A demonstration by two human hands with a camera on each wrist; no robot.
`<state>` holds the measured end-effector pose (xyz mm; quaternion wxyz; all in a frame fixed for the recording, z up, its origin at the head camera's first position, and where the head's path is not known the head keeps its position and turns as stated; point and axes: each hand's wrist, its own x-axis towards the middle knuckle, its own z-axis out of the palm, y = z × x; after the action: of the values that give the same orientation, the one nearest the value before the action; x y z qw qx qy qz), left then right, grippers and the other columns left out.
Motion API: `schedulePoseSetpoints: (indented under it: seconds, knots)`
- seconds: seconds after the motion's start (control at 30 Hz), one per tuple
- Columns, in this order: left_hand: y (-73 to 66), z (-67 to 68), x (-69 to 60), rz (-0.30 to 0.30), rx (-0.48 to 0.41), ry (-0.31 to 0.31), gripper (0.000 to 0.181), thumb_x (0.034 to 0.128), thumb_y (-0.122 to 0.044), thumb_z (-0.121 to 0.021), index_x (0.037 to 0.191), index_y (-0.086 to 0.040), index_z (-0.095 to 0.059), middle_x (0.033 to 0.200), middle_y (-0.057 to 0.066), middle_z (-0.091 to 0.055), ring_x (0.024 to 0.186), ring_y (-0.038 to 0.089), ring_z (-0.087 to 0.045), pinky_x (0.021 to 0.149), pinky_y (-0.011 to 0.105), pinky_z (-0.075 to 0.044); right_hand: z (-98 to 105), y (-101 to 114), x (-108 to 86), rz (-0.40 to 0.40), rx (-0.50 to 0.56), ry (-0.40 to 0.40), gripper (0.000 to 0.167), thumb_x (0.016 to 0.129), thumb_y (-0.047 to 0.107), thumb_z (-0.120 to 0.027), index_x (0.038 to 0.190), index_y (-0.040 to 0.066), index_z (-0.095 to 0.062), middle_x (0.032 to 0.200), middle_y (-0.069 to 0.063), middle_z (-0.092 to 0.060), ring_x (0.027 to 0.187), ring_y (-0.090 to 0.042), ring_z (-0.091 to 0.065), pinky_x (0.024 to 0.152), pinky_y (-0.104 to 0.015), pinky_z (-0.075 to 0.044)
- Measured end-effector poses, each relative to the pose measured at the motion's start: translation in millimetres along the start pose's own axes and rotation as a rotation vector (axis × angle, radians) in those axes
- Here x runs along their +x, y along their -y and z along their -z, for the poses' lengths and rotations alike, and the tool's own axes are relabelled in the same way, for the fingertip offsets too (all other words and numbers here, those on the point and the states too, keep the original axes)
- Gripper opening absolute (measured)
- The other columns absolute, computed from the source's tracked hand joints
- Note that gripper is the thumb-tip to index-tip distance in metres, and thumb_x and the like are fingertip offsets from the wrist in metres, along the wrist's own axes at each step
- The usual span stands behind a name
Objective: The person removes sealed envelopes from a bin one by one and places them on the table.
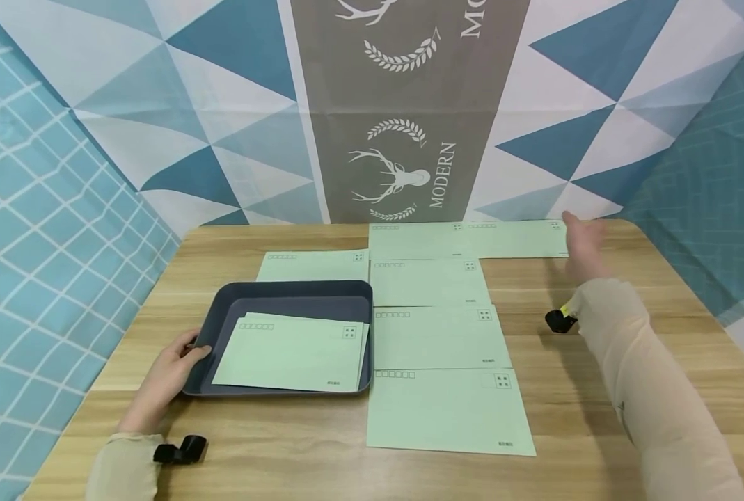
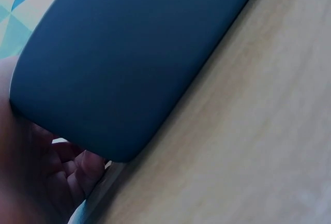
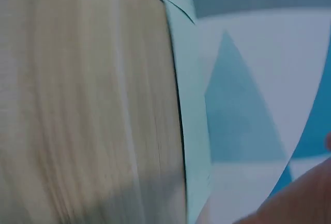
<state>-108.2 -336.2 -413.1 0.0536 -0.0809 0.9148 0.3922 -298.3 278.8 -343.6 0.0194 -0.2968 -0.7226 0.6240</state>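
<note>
Right sleeve [image 1: 660, 396] nearest; right hand [image 1: 586, 247] outstretched near surface's [image 1: 284, 445] far-right corner, left hand [image 1: 174, 369] gripping tray [image 1: 303, 305] — envelopes [image 1: 449, 410] probably light, bendable: pinch short edges.

the surface [image 1: 271, 445] is light brown wood with darker stripes, and its two far corners are round. behind its far edge hangs a big cloth [image 1: 234, 69] with white and blue triangles. down the middle of it runs a gray-brown band [image 1: 409, 90] with a white deer head [image 1: 403, 175] turned sideways, leafy twigs [image 1: 397, 130] and the word "modern" [image 1: 443, 175]. past the left edge is a light blue sheet [image 1: 40, 257] with white crossing lines. past the far right corner is a darker blue sheet [image 1: 716, 188] with brick shapes.
</note>
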Motion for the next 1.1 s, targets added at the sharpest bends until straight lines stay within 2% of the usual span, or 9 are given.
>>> schedulePoseSetpoints:
  seconds: [0.07, 0.17, 0.3, 0.4, 0.57, 0.77, 0.9, 1.0, 1.1]
  knots:
    - [0.3, -0.2, 0.7, -0.002, 0.000, -0.003, 0.054, 0.0970, -0.028, -0.040, 0.137, 0.007, -0.030, 0.126, 0.026, -0.042, 0.095, 0.008, -0.041, 0.075, 0.019, -0.035, -7, -4, -5.6, 0.081, -0.189, -0.018, 0.082, 0.092, 0.046, -0.036, 0.144, 0.008, 0.014, 0.152, -0.008, 0.014, 0.138, -0.023, 0.011, 0.112, -0.034, 0.000]
    - [1.7, -0.1, -1.0, -0.010, 0.006, -0.009, 0.052, 0.0968, -0.027, -0.041, 0.135, 0.007, -0.032, 0.122, 0.025, -0.045, 0.088, -0.001, -0.040, 0.072, 0.018, -0.036, -20, -13, -18.8, 0.254, -0.402, -0.005, 0.078, 0.094, 0.044, -0.029, 0.143, 0.001, 0.015, 0.149, -0.014, 0.021, 0.136, -0.030, 0.019, 0.110, -0.044, 0.002]
    - [5.3, -0.3, -6.7, -0.005, 0.034, -0.021, 0.052, 0.0961, -0.026, -0.043, 0.134, 0.008, -0.034, 0.119, 0.026, -0.047, 0.082, -0.006, -0.039, 0.069, 0.017, -0.037, -42, -23, -39.9, 0.490, -0.571, -0.006, 0.077, 0.096, 0.042, -0.029, 0.141, -0.007, 0.009, 0.148, -0.016, 0.023, 0.134, -0.034, 0.023, 0.108, -0.050, 0.007]
    - [7.0, -1.3, -8.5, 0.002, 0.045, -0.031, 0.052, 0.0957, -0.026, -0.044, 0.134, 0.008, -0.035, 0.119, 0.026, -0.048, 0.080, -0.007, -0.039, 0.068, 0.016, -0.036, -59, -27, -55.7, 0.645, -0.611, 0.021, 0.074, 0.096, 0.039, -0.033, 0.142, -0.009, 0.000, 0.150, -0.018, 0.015, 0.135, -0.036, 0.018, 0.108, -0.050, 0.008]
    - [5.9, -2.7, -6.2, 0.005, 0.037, -0.028, 0.052, 0.0958, -0.027, -0.043, 0.134, 0.007, -0.034, 0.116, 0.025, -0.049, 0.081, -0.004, -0.040, 0.068, 0.016, -0.036, -85, -34, -87.2, 0.844, -0.630, 0.147, 0.069, 0.096, 0.040, -0.035, 0.143, -0.005, -0.011, 0.152, -0.015, 0.003, 0.138, -0.034, 0.010, 0.108, -0.050, 0.005]
    - [2.7, -2.3, -1.7, 0.002, 0.039, -0.016, 0.052, 0.0963, -0.027, -0.042, 0.135, 0.007, -0.033, 0.117, 0.024, -0.048, 0.085, 0.005, -0.043, 0.070, 0.019, -0.037, -113, -42, -135.3, 0.979, -0.615, 0.315, 0.065, 0.096, 0.036, -0.040, 0.143, -0.003, -0.017, 0.152, -0.010, -0.005, 0.139, -0.028, 0.003, 0.110, -0.046, 0.003]
    - [0.7, -0.3, 0.2, 0.002, 0.037, -0.007, 0.054, 0.0967, -0.029, -0.040, 0.136, 0.007, -0.031, 0.119, 0.025, -0.045, 0.090, 0.012, -0.043, 0.072, 0.024, -0.036, -132, -49, -160.8, 1.065, -0.671, 0.386, 0.068, 0.094, 0.041, -0.042, 0.143, -0.001, -0.020, 0.152, -0.009, -0.010, 0.140, -0.026, -0.002, 0.111, -0.043, 0.002]
    - [-0.1, 0.8, 1.1, 0.001, 0.024, -0.004, 0.055, 0.0968, -0.030, -0.040, 0.136, 0.007, -0.031, 0.121, 0.026, -0.044, 0.090, 0.007, -0.042, 0.073, 0.023, -0.036, -145, -55, -175.6, 1.120, -0.764, 0.427, 0.072, 0.092, 0.047, -0.044, 0.143, 0.000, -0.023, 0.151, -0.009, -0.014, 0.140, -0.025, -0.007, 0.111, -0.043, -0.001]
    - [-0.3, 0.7, 1.6, 0.001, 0.019, 0.000, 0.055, 0.0969, -0.031, -0.039, 0.136, 0.006, -0.031, 0.122, 0.025, -0.044, 0.086, 0.000, -0.040, 0.072, 0.021, -0.036, -155, -59, -187.1, 1.183, -0.845, 0.483, 0.071, 0.090, 0.046, -0.048, 0.141, 0.001, -0.028, 0.149, -0.011, -0.022, 0.139, -0.025, -0.013, 0.111, -0.043, -0.005]
